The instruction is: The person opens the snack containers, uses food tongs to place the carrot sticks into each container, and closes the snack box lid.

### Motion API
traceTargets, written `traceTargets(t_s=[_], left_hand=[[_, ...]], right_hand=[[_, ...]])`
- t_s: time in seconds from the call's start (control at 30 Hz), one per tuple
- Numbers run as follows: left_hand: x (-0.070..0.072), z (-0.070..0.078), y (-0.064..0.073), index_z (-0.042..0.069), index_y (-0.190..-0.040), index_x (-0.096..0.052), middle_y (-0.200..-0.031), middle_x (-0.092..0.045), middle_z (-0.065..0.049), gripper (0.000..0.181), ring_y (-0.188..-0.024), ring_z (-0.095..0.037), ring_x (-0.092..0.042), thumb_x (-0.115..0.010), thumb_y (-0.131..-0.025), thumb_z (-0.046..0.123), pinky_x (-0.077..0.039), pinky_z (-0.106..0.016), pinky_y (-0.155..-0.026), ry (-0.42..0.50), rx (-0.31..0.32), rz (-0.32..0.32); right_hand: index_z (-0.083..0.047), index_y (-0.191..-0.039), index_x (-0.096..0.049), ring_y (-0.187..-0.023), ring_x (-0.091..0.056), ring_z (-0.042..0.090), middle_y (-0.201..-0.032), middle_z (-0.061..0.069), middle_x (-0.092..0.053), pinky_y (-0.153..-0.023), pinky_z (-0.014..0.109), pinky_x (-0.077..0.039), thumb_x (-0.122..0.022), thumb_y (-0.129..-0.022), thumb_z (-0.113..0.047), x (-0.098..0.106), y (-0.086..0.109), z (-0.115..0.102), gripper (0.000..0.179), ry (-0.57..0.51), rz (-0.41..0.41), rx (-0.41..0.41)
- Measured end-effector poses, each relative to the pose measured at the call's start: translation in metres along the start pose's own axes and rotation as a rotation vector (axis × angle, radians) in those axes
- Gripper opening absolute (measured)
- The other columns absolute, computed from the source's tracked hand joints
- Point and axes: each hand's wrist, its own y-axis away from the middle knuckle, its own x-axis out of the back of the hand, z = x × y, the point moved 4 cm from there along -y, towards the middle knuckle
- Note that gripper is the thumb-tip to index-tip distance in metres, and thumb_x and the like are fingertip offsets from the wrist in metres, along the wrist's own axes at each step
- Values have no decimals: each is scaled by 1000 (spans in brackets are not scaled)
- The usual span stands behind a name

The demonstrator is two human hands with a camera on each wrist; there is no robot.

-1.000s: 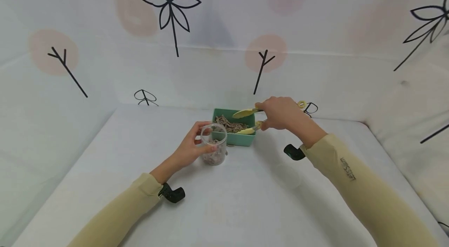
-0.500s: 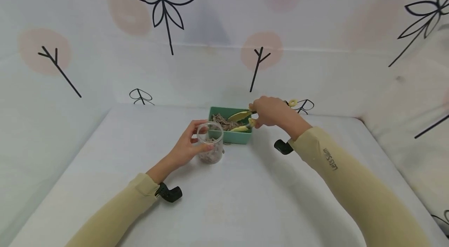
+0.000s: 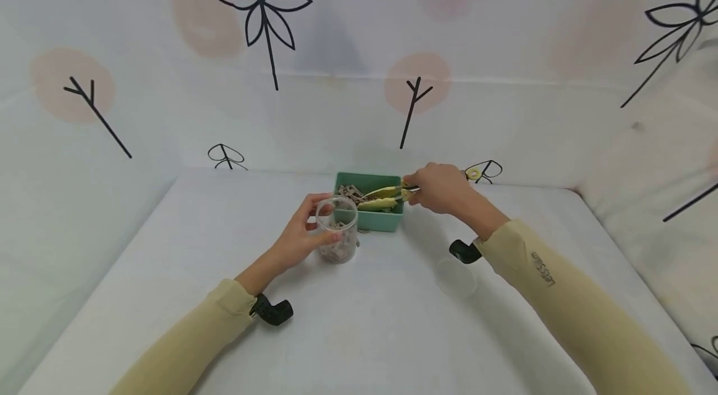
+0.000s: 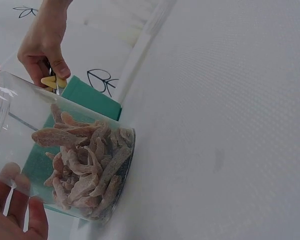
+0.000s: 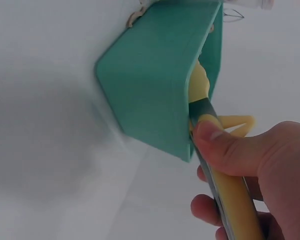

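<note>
My left hand [image 3: 300, 236] grips a clear plastic jar [image 3: 338, 230] standing on the table, thumb at the front and fingers round its far side. In the left wrist view, brownish, powdery dried strips [image 4: 85, 165] fill the lower part of the jar [image 4: 20, 125]. Behind and right of it stands a green rectangular box [image 3: 374, 221] with more such strips [image 3: 350, 194] inside. My right hand [image 3: 440, 188] holds yellow-tipped tongs [image 3: 378, 203] at the box's right end, their tips down inside it and close together. The box wall hides the tips in the right wrist view.
A round transparent lid [image 3: 455, 278] lies on the white table [image 3: 359, 333] to the right. Stray strip bits [image 5: 136, 15] lie on the table by the box. Behind the box rises a white patterned backdrop [image 3: 314, 121].
The tongs, apart above the box a second ago, have gone down into it and their tips have drawn together. My left hand keeps the jar in place.
</note>
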Motion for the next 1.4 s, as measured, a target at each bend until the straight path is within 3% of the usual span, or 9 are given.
traceTargets(t_s=[0.2, 0.53, 0.9, 1.2, 1.4], left_hand=[[-1, 2, -2, 15, -147, -39, -141, -47, -19, 71, -129, -31, -42, -77, -88, 9, -36, -54, -101, 0, -13, -7], [-4, 1, -2, 16, -147, -38, -141, -47, -17, 70, -128, -31, -43, -76, -89, 9, -36, -56, -103, -7, -2, -9], [-2, 0, -1, 15, -148, -37, -141, -47, -20, 71, -128, -31, -43, -76, -89, 9, -35, -55, -103, -2, 7, -6], [-1, 0, 0, 16, -148, -38, -142, -46, -20, 71, -129, -32, -42, -76, -89, 11, -35, -55, -102, 0, 2, -4], [1, -2, -1, 16, -144, -38, -142, -48, -16, 68, -129, -31, -42, -77, -89, 17, -37, -54, -102, -17, 20, -3]], right_hand=[[-10, -134, -65, -84, -63, 23, -107, 7, -73, -56, 32, -47, -76, -90, -28, 2, 9, 8, 48, -61, 46, -8], [-10, -134, -64, -78, -65, 21, -107, 9, -73, -56, 34, -46, -76, -89, -29, 16, 15, 12, 50, -144, 142, -16], [-6, -137, -61, -77, -60, 19, -111, 12, -73, -65, 35, -47, -77, -89, -26, 40, 30, 11, 54, -264, 218, -24], [-3, -134, -62, -79, -65, 15, -111, 12, -72, -65, 33, -49, -79, -88, -20, 55, 43, -5, 52, -415, 281, 68], [-5, -133, -64, -78, -65, 12, -111, 8, -73, -64, 32, -49, -79, -88, -18, 49, 50, -22, 50, -496, 249, 122]])
